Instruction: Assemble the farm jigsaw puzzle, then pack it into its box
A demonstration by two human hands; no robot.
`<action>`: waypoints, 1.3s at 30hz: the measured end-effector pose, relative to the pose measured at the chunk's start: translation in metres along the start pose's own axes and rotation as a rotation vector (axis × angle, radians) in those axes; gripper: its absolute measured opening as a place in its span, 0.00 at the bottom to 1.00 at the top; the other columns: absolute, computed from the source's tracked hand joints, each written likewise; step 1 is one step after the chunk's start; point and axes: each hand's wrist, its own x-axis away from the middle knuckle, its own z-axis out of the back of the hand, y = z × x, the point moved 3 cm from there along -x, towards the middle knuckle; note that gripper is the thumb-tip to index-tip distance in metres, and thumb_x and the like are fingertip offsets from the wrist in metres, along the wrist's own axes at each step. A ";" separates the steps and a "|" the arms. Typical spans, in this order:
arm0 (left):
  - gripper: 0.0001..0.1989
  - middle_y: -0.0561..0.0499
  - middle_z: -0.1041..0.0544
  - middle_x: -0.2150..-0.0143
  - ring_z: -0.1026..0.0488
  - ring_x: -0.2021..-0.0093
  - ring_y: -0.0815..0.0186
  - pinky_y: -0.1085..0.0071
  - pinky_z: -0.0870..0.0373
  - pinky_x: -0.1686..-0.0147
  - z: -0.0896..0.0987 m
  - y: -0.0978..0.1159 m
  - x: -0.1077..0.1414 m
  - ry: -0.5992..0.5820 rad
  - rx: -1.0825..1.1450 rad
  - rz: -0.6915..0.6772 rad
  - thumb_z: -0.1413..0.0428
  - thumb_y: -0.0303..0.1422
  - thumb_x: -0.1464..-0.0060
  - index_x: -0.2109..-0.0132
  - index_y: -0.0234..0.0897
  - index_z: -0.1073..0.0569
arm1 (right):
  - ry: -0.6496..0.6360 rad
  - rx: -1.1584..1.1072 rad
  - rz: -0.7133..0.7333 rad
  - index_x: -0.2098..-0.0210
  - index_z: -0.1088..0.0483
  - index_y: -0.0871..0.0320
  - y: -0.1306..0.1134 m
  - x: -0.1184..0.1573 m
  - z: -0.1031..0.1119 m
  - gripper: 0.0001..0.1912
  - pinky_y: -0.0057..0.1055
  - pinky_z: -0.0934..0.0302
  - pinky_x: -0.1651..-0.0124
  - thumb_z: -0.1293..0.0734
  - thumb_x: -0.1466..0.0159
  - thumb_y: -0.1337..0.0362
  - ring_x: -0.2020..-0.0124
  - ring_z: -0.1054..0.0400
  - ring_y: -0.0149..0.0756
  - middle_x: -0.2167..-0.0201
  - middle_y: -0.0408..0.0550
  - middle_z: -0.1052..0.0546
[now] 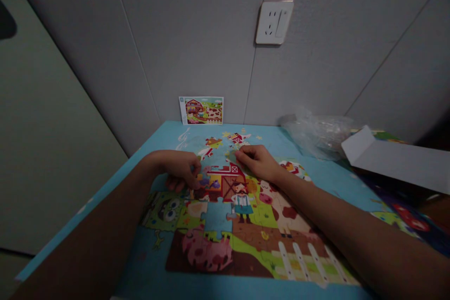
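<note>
Head view: held both bare hands over a farm jigsaw puzzle (246, 230) on a blue cartoon-print table cover (161, 137). Judged as more than half built. Saw joined the pink pig (207, 251), white fence (297, 258), spotted cow (281, 206) and moustached farmer (242, 201), with the red barn (227, 183) only partly done above. Found one piece-shaped gap between pig and barn, plus an unfinished upper edge. Counted as left over a barn-roof piece (239, 138) and a brown-and-green piece (213, 142) beyond the hands, and an apparently loose red-patterned piece (293, 167) near the right forearm.

Had the left hand (181, 171) at the barn's left side, fingers bent down beside the window section; could not tell between pinching a piece and merely touching. Had the right hand (258, 161) by the barn's upper right, thumb and forefinger nearly meeting; could not tell there either. Had most of the puzzle nearer the body than both sets of fingertips, with the right forearm across its right side. Saw a picture card (202, 110) propped against the wall (211, 47) beyond.
</note>
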 end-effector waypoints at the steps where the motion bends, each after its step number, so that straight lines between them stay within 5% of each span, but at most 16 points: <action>1: 0.16 0.54 0.28 0.84 0.34 0.86 0.68 0.75 0.36 0.86 0.001 -0.001 -0.001 0.011 -0.012 0.000 0.38 0.43 0.57 0.71 0.38 0.34 | -0.001 0.000 -0.001 0.82 0.41 0.58 0.000 0.000 0.000 0.22 0.28 0.54 0.74 0.43 0.35 0.54 0.80 0.49 0.27 0.83 0.39 0.41; 22: 0.18 0.57 0.35 0.86 0.39 0.87 0.70 0.76 0.43 0.88 0.004 0.000 -0.001 0.100 -0.150 -0.051 0.37 0.46 0.60 0.72 0.38 0.32 | -0.020 0.024 -0.021 0.82 0.40 0.58 0.001 0.000 -0.002 0.22 0.29 0.55 0.74 0.43 0.35 0.52 0.79 0.49 0.27 0.84 0.39 0.41; 27: 0.20 0.57 0.36 0.84 0.41 0.85 0.72 0.75 0.42 0.86 0.006 0.006 0.005 0.136 -0.094 -0.170 0.41 0.50 0.55 0.69 0.36 0.28 | -0.015 0.032 -0.024 0.82 0.41 0.57 0.001 0.000 -0.002 0.22 0.29 0.55 0.74 0.42 0.36 0.53 0.79 0.49 0.27 0.84 0.39 0.41; 33: 0.27 0.56 0.35 0.82 0.41 0.83 0.72 0.75 0.42 0.85 0.014 0.003 -0.001 0.299 -0.073 -0.134 0.41 0.58 0.61 0.73 0.35 0.30 | -0.020 0.025 -0.025 0.82 0.41 0.58 0.001 0.000 -0.002 0.22 0.29 0.55 0.74 0.42 0.35 0.53 0.79 0.49 0.27 0.84 0.39 0.41; 39: 0.29 0.55 0.33 0.81 0.40 0.83 0.73 0.76 0.42 0.84 0.016 0.001 -0.004 0.337 -0.049 -0.120 0.42 0.60 0.62 0.71 0.34 0.27 | -0.022 0.022 -0.016 0.82 0.40 0.58 -0.001 0.001 -0.001 0.22 0.29 0.55 0.74 0.43 0.35 0.53 0.79 0.49 0.27 0.84 0.39 0.41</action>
